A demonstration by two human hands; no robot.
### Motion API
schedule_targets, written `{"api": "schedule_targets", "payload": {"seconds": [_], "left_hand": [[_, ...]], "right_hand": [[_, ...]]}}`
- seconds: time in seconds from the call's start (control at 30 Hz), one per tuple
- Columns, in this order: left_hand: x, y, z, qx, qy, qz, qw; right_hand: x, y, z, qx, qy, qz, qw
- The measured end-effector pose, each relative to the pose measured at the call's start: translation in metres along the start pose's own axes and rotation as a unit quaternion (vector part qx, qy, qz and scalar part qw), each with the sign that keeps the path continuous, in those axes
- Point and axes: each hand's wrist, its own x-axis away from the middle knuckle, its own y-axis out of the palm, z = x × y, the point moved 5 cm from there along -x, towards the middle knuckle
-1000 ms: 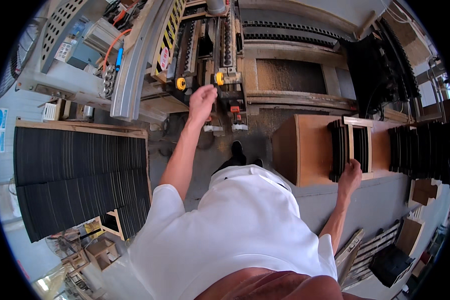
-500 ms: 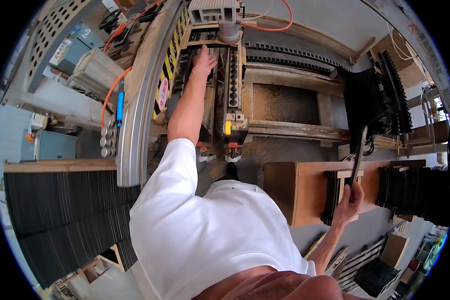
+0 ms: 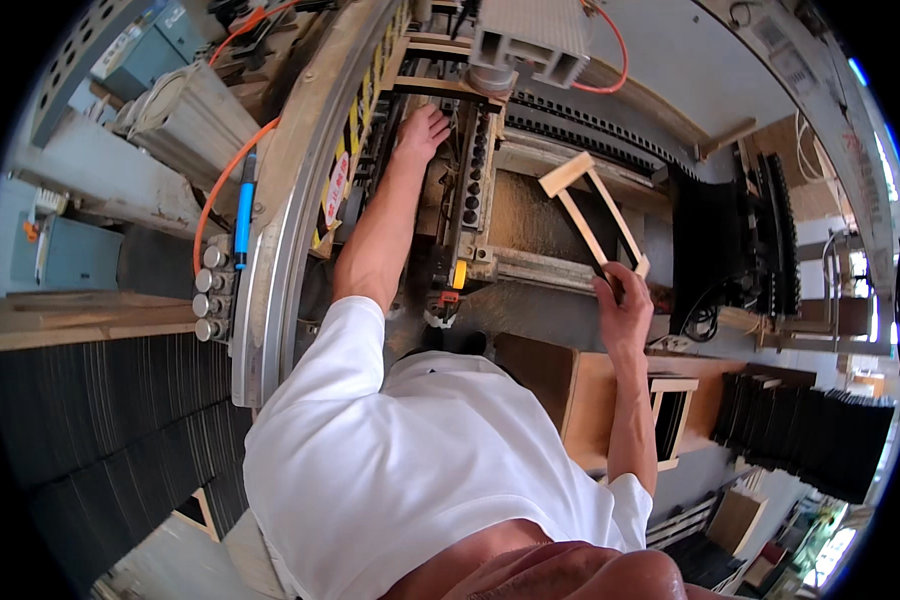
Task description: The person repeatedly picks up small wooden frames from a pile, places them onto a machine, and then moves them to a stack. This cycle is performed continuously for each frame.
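My right hand [image 3: 625, 308] grips a narrow rectangular frame [image 3: 568, 174] by its near end. The frame has pale wood faces with black edges and is held tilted in the air, over the right part of the machine. My left hand [image 3: 425, 132] reaches far forward over the machine bed [image 3: 438, 195], beside a row of dark round rollers [image 3: 475, 175]. Its fingers are loosely bent and slightly apart, with nothing visible in them. Just beyond it, a pale wooden bar with a black side [image 3: 442, 90] lies across the machine.
A silver rail [image 3: 270, 290] with striped tape runs along my left. Stacked black pieces [image 3: 110, 430] stand at the lower left. On the right, a brown cabinet [image 3: 590, 410] bears another wooden frame [image 3: 688, 385] and a black stack [image 3: 805, 425]. A metal profile block [image 3: 532, 40] overhangs the machine.
My right hand has brought the frame forward and left from beside the cabinet, turning it from edge-on to face view. The left hand stays over the machine bed. The view has shifted slightly.
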Motion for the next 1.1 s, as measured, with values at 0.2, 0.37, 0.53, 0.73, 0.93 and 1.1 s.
{"api": "schedule_targets", "payload": {"seconds": [0.2,0.37,0.53,0.73,0.93,1.1], "left_hand": [[-0.041,0.015,0.022,0.030,0.006,0.037,0.999],[-0.044,-0.003,0.028,0.032,0.080,0.049,0.995],[0.062,-0.017,-0.009,0.071,0.058,0.070,0.993],[0.174,-0.048,-0.026,0.077,0.059,-0.084,0.992],[0.194,-0.035,-0.031,0.115,0.104,-0.101,0.983],[0.184,-0.049,-0.040,0.147,0.128,-0.017,0.981]], "right_hand": [[-0.034,0.025,-0.048,-0.016,-0.138,-0.047,0.989],[-0.056,0.022,-0.056,0.007,-0.258,-0.068,0.964],[-0.077,0.045,-0.050,0.005,-0.302,-0.092,0.949],[-0.104,0.139,-0.076,-0.050,-0.403,-0.151,0.901],[-0.108,0.205,-0.082,-0.032,-0.445,-0.198,0.873],[-0.106,0.239,-0.101,0.010,-0.396,-0.247,0.884]]}}
